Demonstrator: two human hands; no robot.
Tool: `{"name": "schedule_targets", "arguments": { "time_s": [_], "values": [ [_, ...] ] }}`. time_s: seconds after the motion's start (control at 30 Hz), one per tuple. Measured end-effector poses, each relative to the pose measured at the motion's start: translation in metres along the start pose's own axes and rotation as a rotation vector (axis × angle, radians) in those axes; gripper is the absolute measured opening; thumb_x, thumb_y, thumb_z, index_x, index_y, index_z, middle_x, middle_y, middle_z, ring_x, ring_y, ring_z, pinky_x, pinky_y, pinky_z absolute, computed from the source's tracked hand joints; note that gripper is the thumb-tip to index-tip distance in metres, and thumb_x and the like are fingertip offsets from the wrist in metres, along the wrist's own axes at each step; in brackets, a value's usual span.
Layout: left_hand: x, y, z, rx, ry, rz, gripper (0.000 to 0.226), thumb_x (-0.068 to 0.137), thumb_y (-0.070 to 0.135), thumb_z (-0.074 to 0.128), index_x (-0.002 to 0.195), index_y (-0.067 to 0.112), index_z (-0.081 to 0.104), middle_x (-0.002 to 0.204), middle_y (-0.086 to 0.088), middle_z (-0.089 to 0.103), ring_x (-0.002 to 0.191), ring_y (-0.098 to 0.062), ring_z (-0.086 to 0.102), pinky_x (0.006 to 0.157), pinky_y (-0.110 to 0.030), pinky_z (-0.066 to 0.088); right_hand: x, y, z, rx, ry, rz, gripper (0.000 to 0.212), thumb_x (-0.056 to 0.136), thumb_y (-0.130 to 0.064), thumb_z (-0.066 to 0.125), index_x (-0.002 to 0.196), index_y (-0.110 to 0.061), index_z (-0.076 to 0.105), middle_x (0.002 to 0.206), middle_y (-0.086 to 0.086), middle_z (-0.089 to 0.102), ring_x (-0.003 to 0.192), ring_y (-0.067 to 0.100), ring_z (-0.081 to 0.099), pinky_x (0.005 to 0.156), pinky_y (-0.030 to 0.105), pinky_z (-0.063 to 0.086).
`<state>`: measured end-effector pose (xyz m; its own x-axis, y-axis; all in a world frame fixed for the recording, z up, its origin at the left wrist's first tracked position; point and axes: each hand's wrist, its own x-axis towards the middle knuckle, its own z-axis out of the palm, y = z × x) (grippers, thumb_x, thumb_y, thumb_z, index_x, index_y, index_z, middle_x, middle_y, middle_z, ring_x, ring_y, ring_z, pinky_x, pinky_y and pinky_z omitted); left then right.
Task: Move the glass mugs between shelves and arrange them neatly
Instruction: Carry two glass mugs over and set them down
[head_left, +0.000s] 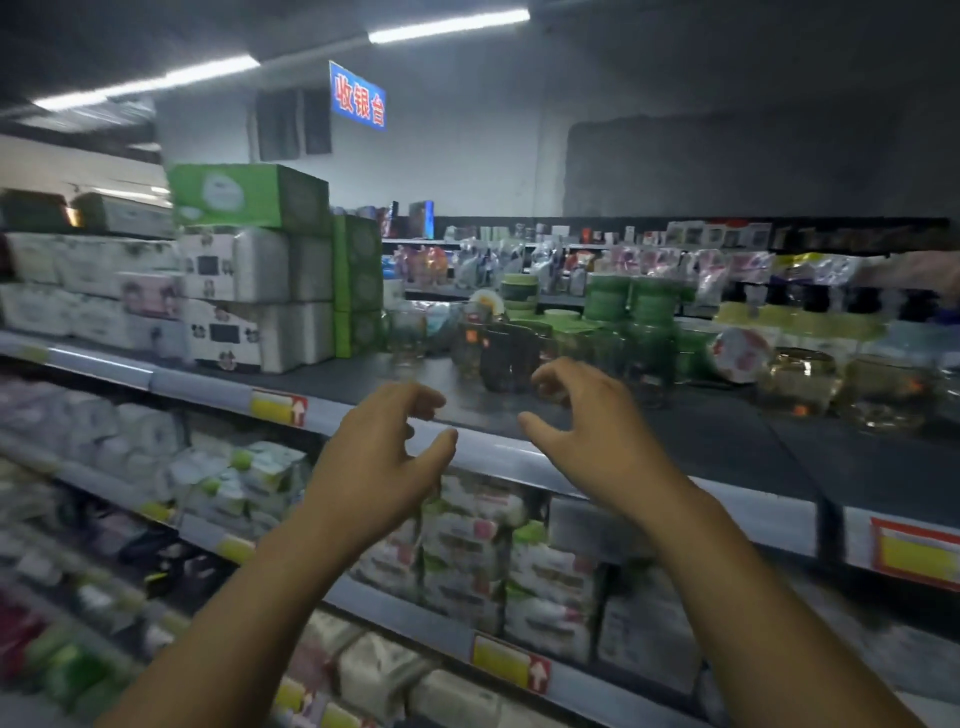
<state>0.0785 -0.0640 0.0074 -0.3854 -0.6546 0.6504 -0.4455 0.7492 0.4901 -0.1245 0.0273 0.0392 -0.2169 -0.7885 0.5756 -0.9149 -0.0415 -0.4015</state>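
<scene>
My L hand (384, 441) & R hand (587, 421) are empty, fingers half-curled. Glass mugs (506, 358) at 12 o'clock: prob fragile, slick; I'd grip round the body.

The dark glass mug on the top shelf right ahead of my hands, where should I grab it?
Probably round the body of the dark glass mug, from the front edge of the shelf: it stands upright, jars crowd behind, and the right hand is nearest. Blur hides any handle.

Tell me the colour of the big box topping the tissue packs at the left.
The box is green, with pale markings on its front; only the head view shows it.
</scene>
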Motion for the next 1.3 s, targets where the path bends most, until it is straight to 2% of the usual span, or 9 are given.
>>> {"name": "schedule_targets", "arguments": {
  "time_s": [0.17,0.23,0.43,0.57,0.67,0.83,1.07,1.2,1.3],
  "values": [
    [0.05,-0.05,-0.004,0.047,-0.002,0.003,0.031,0.093,0.045,0.064,0.121,0.031,0.061,0.114,0.014,0.059,0.095,-0.003,0.058,0.078,-0.027,0.053,0.063,0.007,0.035,-0.033,0.079,0.028,0.037,0.088,-0.036,0.071,0.122,-0.025,0.059,0.114,-0.003,0.059,0.101,0.021,0.059,0.087,0.04,0.053],
    [0.076,-0.065,0.003,0.049,-0.022,0.03,0.031,0.093,0.044,0.064,0.121,0.031,0.061,0.112,0.014,0.06,0.093,-0.004,0.058,0.074,-0.023,0.049,0.085,0.015,0.042,-0.076,0.112,0.075,0.037,0.088,-0.036,0.071,0.122,-0.024,0.059,0.116,-0.003,0.059,0.102,0.02,0.058,0.086,0.04,0.053],
    [0.144,-0.082,0.039,-0.054,-0.121,0.161,0.033,0.091,0.038,0.068,0.122,0.029,0.061,0.115,0.009,0.054,0.096,-0.009,0.059,0.082,-0.033,0.053,0.114,0.035,0.044,-0.219,0.218,0.229,0.038,0.089,-0.033,0.07,0.122,-0.02,0.06,0.122,0.0,0.054,0.104,0.023,0.058,0.087,0.041,0.053],
    [0.188,-0.078,0.067,-0.095,-0.184,0.313,0.045,0.089,0.035,0.071,0.13,0.02,0.058,0.135,0.0,0.041,0.106,-0.019,0.058,0.092,-0.034,0.051,0.131,0.052,0.047,-0.352,0.079,0.327,0.048,0.087,-0.035,0.072,0.127,-0.013,0.057,0.128,0.005,0.053,0.118,0.028,0.052,0.098,0.042,0.048],
    [0.213,-0.077,0.083,-0.135,-0.336,0.437,0.059,0.09,0.032,0.071,0.143,0.018,0.049,0.143,-0.003,0.043,0.113,-0.02,0.058,0.102,-0.036,0.048,0.135,0.055,0.053,-0.371,0.04,0.379,0.04,0.086,-0.03,0.072,0.121,-0.015,0.061,0.116,0.006,0.06,0.109,0.028,0.057,0.091,0.038,0.049],
    [0.231,-0.084,0.105,-0.093,-0.449,0.576,0.046,0.094,0.03,0.065,0.137,0.019,0.055,0.13,-0.008,0.06,0.117,-0.029,0.059,0.098,-0.044,0.049,0.13,0.045,0.056,-0.425,0.126,0.384,0.018,0.089,-0.025,0.072,0.104,-0.02,0.064,0.094,-0.005,0.053,0.092,0.02,0.056,0.073,0.03,0.036],
    [0.218,-0.095,0.076,-0.183,-0.401,0.637,0.033,0.092,0.038,0.067,0.124,0.028,0.065,0.106,0.005,0.067,0.097,-0.02,0.063,0.086,-0.044,0.055,0.101,-0.006,0.053,-0.453,0.14,0.383,0.017,0.087,-0.034,0.076,0.097,-0.024,0.067,0.089,-0.008,0.06,0.083,0.011,0.058,0.073,0.034,0.048],
    [0.2,-0.107,0.054,-0.307,-0.321,0.584,0.038,0.085,0.047,0.074,0.119,0.036,0.063,0.114,0.007,0.05,0.094,-0.015,0.06,0.087,-0.04,0.055,0.079,-0.024,0.05,-0.281,0.294,0.384,0.045,0.08,-0.046,0.081,0.119,-0.037,0.061,0.115,-0.014,0.05,0.089,0.001,0.055,0.077,0.018,0.046],
    [0.193,-0.116,0.055,-0.39,-0.324,0.419,0.078,0.074,0.056,0.079,0.137,0.031,0.042,0.133,0.002,0.038,0.11,-0.019,0.058,0.102,-0.04,0.05,0.069,-0.021,0.044,-0.093,0.397,0.51,0.084,0.068,-0.063,0.08,0.141,-0.043,0.043,0.136,-0.013,0.043,0.085,0.013,0.059,0.079,0.025,0.05]
  ]
}}
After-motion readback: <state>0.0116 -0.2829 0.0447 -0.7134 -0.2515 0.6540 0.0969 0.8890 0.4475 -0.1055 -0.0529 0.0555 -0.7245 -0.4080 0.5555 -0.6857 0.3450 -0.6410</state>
